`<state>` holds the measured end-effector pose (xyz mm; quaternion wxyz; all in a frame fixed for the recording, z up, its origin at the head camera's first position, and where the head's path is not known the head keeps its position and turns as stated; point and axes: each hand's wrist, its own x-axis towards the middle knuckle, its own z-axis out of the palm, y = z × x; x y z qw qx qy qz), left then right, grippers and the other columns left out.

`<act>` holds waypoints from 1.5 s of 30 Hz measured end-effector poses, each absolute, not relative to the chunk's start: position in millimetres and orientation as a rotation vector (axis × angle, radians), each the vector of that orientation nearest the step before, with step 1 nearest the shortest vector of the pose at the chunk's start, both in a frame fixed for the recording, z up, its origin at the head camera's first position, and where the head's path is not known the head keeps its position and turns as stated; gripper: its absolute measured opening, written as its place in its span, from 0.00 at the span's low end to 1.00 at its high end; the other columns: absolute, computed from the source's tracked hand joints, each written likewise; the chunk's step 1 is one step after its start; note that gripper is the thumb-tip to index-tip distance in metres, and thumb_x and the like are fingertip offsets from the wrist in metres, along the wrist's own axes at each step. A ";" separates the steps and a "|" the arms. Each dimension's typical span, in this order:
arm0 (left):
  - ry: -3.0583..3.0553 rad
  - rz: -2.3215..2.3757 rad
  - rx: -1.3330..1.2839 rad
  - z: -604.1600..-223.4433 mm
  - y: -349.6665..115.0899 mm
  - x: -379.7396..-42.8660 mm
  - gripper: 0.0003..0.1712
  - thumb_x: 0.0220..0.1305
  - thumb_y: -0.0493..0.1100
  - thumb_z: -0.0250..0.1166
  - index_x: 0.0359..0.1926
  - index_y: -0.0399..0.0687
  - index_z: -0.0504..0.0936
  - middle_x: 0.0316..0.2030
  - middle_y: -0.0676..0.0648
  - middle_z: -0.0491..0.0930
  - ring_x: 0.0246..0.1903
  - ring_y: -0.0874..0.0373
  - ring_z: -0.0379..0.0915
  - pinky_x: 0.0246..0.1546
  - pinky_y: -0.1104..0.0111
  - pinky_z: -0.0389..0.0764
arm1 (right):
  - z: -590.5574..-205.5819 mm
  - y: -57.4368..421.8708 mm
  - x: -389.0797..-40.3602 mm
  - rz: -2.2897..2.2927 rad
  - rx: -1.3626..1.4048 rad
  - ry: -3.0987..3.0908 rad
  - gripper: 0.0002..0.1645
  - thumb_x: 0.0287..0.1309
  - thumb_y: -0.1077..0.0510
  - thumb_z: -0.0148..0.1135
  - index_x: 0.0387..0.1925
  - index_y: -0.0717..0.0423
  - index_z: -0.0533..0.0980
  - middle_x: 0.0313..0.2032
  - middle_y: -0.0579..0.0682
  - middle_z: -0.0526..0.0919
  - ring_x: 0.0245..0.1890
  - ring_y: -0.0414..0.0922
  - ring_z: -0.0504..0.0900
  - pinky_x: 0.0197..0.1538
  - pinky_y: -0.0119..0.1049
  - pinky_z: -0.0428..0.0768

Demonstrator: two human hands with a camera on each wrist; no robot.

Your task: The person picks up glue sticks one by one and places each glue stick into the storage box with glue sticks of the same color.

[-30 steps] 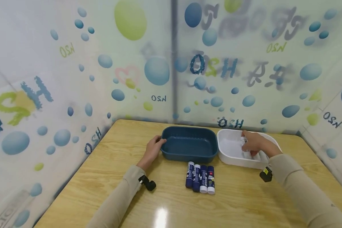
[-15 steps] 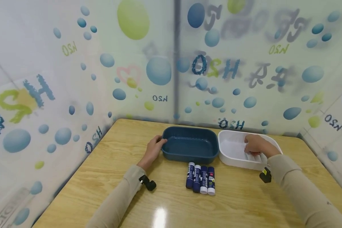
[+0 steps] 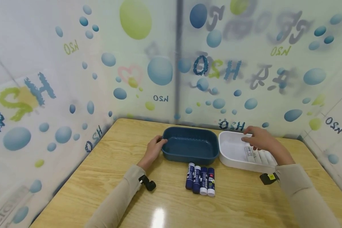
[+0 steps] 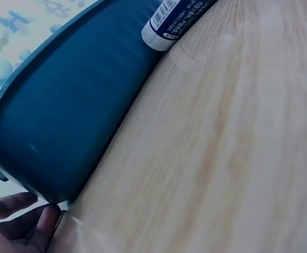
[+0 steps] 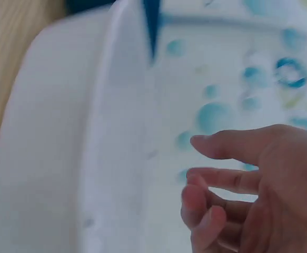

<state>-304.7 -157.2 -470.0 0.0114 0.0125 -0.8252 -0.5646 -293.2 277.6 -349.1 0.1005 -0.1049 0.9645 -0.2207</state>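
My left hand [image 3: 153,150] holds the left end of a dark blue plastic basin [image 3: 191,146], thumb over its rim. In the left wrist view those fingertips [image 4: 47,221] meet the basin's lower corner. Over the white basin [image 3: 232,161] my right hand [image 3: 260,140] hovers with loosely bent fingers and nothing between them. Several white tubes with printed labels [image 3: 250,154] lie side by side in the right part of that basin, partly covered by this hand. Several dark blue glue sticks [image 3: 203,181] lie in a row before the blue basin, some with white caps toward me.
Both basins stand side by side at the back of a wooden table [image 3: 125,196], their ends close together. Behind them rises a wall sheet [image 3: 131,107] printed with bubbles and letters. A black wrist camera [image 3: 268,178] hangs under the right sleeve, near the white basin's front.
My right hand has let go of a white tube, now lying beside the others in the white basin, and has risen and opened. The left hand keeps its place on the blue basin.
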 end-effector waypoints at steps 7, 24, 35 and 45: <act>-2.577 -1.761 0.047 -469.3 -157.3 -303.8 0.32 0.73 0.59 0.57 0.69 0.46 0.74 0.66 0.41 0.76 0.66 0.44 0.73 0.67 0.47 0.73 | -333.9 235.0 -242.1 -0.789 -0.532 2.920 0.22 0.71 0.51 0.63 0.58 0.62 0.75 0.27 0.51 0.84 0.23 0.44 0.81 0.27 0.37 0.81; -2.577 -1.748 0.032 -470.9 -156.7 -304.6 0.30 0.74 0.59 0.57 0.67 0.47 0.77 0.64 0.41 0.78 0.64 0.44 0.75 0.66 0.48 0.75 | -369.8 185.9 -203.0 -0.802 -0.812 2.636 0.16 0.70 0.50 0.64 0.50 0.56 0.80 0.27 0.44 0.85 0.24 0.40 0.82 0.28 0.31 0.79; -2.565 -1.764 0.026 -471.2 -156.5 -305.0 0.29 0.75 0.58 0.57 0.67 0.46 0.76 0.64 0.41 0.78 0.64 0.44 0.74 0.66 0.47 0.74 | -389.9 173.4 -204.4 -0.630 -0.775 2.615 0.18 0.66 0.47 0.68 0.50 0.53 0.82 0.33 0.42 0.84 0.29 0.37 0.78 0.33 0.32 0.78; -2.571 -1.756 0.028 -470.7 -156.2 -305.1 0.30 0.75 0.58 0.56 0.68 0.45 0.75 0.66 0.40 0.77 0.66 0.43 0.73 0.68 0.47 0.73 | -394.8 161.4 -199.6 -0.621 -0.691 2.621 0.23 0.64 0.46 0.69 0.53 0.57 0.82 0.33 0.43 0.84 0.31 0.40 0.77 0.33 0.35 0.77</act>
